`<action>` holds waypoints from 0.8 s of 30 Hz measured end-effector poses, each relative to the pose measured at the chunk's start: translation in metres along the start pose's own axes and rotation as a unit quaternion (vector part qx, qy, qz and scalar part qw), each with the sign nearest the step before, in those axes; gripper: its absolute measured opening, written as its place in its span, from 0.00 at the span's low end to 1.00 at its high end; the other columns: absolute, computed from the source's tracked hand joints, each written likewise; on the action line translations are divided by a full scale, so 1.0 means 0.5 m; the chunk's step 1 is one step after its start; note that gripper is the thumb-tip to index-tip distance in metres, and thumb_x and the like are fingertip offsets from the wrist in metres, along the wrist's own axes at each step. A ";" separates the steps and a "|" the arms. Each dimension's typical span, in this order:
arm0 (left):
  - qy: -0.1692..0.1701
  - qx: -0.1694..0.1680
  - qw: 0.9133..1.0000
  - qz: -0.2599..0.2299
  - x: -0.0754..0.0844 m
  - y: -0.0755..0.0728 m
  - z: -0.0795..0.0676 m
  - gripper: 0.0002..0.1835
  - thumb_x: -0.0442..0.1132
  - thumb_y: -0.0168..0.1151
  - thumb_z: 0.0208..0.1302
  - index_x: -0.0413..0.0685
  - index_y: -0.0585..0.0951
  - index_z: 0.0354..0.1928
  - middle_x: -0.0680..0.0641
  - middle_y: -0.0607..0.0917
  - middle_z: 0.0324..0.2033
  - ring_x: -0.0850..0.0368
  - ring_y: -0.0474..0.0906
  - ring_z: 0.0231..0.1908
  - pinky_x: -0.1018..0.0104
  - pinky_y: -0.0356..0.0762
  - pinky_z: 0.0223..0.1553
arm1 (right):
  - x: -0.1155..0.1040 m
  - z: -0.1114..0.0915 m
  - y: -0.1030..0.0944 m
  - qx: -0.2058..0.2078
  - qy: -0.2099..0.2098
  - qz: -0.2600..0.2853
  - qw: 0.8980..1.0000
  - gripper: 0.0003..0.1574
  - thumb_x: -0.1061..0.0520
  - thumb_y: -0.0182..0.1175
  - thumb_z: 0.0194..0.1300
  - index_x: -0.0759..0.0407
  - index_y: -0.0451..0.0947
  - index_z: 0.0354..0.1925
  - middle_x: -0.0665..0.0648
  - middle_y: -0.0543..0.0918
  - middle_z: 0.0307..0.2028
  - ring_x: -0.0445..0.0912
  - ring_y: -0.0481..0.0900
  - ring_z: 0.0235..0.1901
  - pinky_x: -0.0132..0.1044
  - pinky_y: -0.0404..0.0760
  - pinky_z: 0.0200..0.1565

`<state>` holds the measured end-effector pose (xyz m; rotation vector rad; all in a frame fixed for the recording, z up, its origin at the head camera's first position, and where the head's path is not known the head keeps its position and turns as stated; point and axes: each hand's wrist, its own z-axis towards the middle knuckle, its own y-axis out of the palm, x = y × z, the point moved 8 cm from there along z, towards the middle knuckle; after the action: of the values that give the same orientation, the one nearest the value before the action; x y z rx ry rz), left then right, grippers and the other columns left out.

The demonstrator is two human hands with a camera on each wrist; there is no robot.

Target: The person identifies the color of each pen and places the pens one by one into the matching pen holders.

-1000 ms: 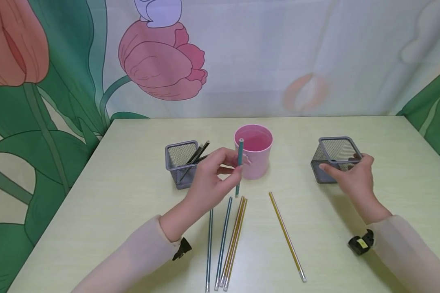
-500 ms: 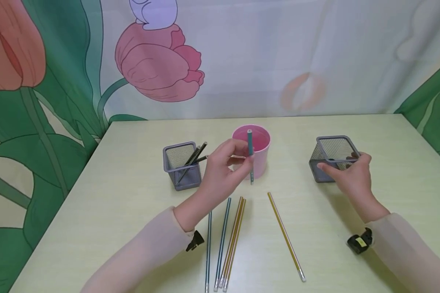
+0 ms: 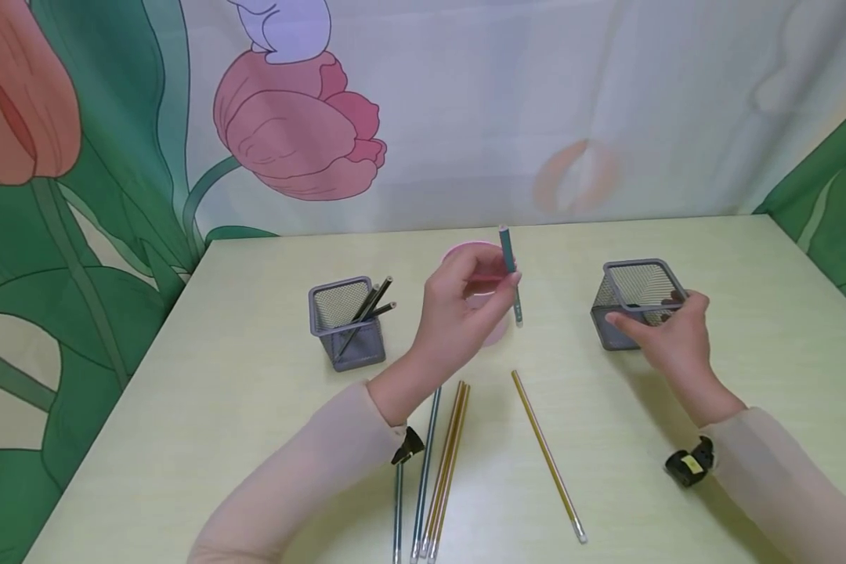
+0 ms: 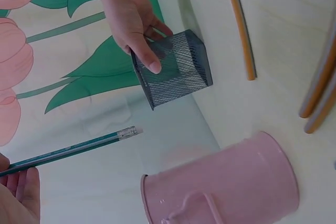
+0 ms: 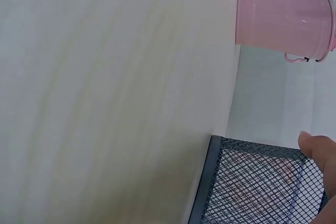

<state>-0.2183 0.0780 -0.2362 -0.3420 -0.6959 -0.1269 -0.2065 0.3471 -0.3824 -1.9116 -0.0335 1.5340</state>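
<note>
My left hand [image 3: 458,305] pinches a teal pencil [image 3: 507,249] between thumb and fingers, held above the table in front of the pink bucket [image 3: 497,337]. The pencil stands nearly upright, and its eraser end [image 4: 127,132] points down. Much of the bucket is hidden behind this hand in the head view; the left wrist view shows its side and handle. At the right, my right hand [image 3: 670,337] grips a grey mesh pencil holder [image 3: 616,333] by its near right side, with the thumb [image 5: 312,145] against the mesh. That holder stands on the table.
A second mesh holder [image 3: 356,348] at the left has several dark pencils [image 3: 377,301] leaning in it. Blue pencils [image 3: 426,470] and yellow pencils [image 3: 451,462] lie near the front, partly under my left forearm. One yellow pencil [image 3: 548,454] lies apart, right of them.
My left hand has carried the teal pencil to the right and away from me, across the front of the bucket. The right hand keeps its grip on the holder.
</note>
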 end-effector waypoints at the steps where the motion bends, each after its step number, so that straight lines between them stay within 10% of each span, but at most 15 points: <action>1: -0.002 0.002 1.000 -0.006 0.001 0.004 0.003 0.08 0.26 0.61 0.59 0.33 0.77 0.40 0.38 0.80 0.37 0.48 0.82 0.39 0.70 0.82 0.43 | 0.000 0.000 -0.001 0.001 -0.001 -0.001 1.000 0.65 0.42 0.68 0.54 0.66 0.36 0.68 0.74 0.57 0.66 0.64 0.59 0.65 0.56 0.64 0.64; 24: -0.013 -0.021 0.999 -0.023 0.004 0.086 0.073 0.10 0.27 0.62 0.60 0.31 0.76 0.43 0.37 0.81 0.38 0.49 0.81 0.41 0.76 0.80 0.43 | -0.001 -0.001 -0.005 -0.001 -0.009 -0.007 1.000 0.66 0.40 0.69 0.53 0.67 0.36 0.68 0.75 0.57 0.66 0.65 0.60 0.65 0.57 0.64 0.63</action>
<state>-0.2293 0.1312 -0.2202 -0.3695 -0.7269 -0.1810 -0.2057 0.3485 -0.3807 -1.8958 -0.0559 1.5435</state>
